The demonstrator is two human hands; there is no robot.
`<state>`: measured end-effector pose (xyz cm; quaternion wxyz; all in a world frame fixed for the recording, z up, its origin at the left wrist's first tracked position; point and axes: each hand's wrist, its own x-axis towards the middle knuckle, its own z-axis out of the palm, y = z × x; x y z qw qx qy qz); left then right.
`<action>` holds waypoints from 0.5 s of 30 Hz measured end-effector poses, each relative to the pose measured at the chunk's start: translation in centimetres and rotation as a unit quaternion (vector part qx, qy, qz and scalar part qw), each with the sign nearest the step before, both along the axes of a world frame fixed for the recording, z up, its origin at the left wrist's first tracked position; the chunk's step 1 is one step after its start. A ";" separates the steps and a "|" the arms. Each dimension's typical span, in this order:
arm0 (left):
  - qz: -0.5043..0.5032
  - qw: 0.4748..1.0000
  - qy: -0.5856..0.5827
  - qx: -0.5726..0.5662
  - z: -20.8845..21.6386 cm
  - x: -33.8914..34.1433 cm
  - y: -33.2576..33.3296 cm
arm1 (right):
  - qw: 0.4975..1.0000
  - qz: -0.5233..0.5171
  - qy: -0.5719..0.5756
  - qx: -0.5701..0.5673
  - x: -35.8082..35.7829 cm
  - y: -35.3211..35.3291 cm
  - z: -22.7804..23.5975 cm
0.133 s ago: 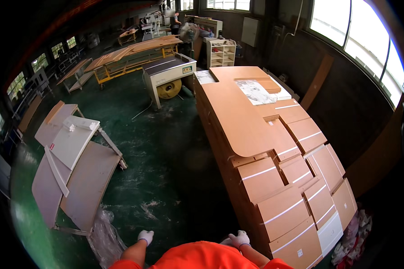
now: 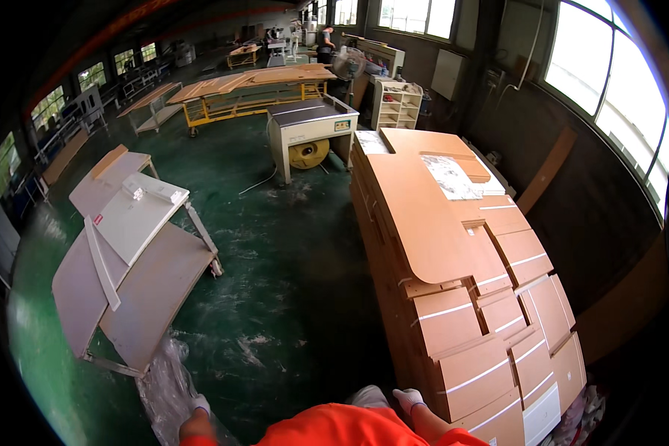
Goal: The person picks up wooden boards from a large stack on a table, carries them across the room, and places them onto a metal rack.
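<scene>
My left hand, in a white glove, hangs low at the left of my orange shirt. It appears in front of a crumpled clear plastic sheet; whether they touch I cannot tell, and its fingers are mostly hidden. On the other side, my right hand is also gloved in white. Its fingers are loosely curled with nothing visible in them. It is nearest to the long stack of brown panels, many bound in white strapping, and looks apart from it.
A strapping machine with a yellow reel stands ahead. At left is a wheeled table bearing a white panel. Farther off are a yellow-framed cart with boards, a pigeonhole shelf and a person. Green floor lies between.
The view has tilted, so the room sits lower and farther right. My left hand has moved down and left, beside the plastic sheet. My right hand stays near the stack.
</scene>
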<state>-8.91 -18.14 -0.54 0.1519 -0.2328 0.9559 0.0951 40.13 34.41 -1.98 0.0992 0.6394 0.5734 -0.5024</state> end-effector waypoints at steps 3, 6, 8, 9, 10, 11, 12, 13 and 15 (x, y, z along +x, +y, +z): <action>0.026 0.999 0.029 0.023 -3.6 1.0 -0.8 | 0.996 -0.013 -0.015 0.091 -1.2 6.8 0.8; 0.076 0.990 -0.049 0.113 -4.9 -0.4 -0.6 | 0.997 0.010 -0.063 0.051 -3.6 9.5 -0.1; 0.107 0.962 -0.126 0.216 -5.7 -2.2 3.8 | 0.997 0.032 -0.012 0.070 -6.7 11.5 -1.4; 0.127 0.941 -0.168 0.264 -6.4 -1.5 6.3 | 0.994 0.074 0.009 0.079 -8.6 12.1 -0.4; 0.144 0.916 -0.198 0.318 -6.6 -2.3 9.5 | 0.988 0.116 0.040 0.094 -13.1 13.0 2.7; 0.042 0.933 -0.194 0.301 -3.6 -2.6 15.5 | 0.983 0.137 0.046 0.116 -14.4 14.2 4.9; -0.039 0.930 -0.193 0.312 -2.8 -4.0 18.3 | 0.983 0.142 0.111 0.021 -17.9 15.8 6.9; -0.156 0.927 -0.242 0.241 -1.5 -5.6 20.5 | 0.973 0.158 0.143 0.089 -21.0 16.6 9.4; -0.244 0.908 -0.233 0.248 -0.7 -8.2 24.8 | 0.955 0.172 0.204 0.128 -27.5 18.7 15.9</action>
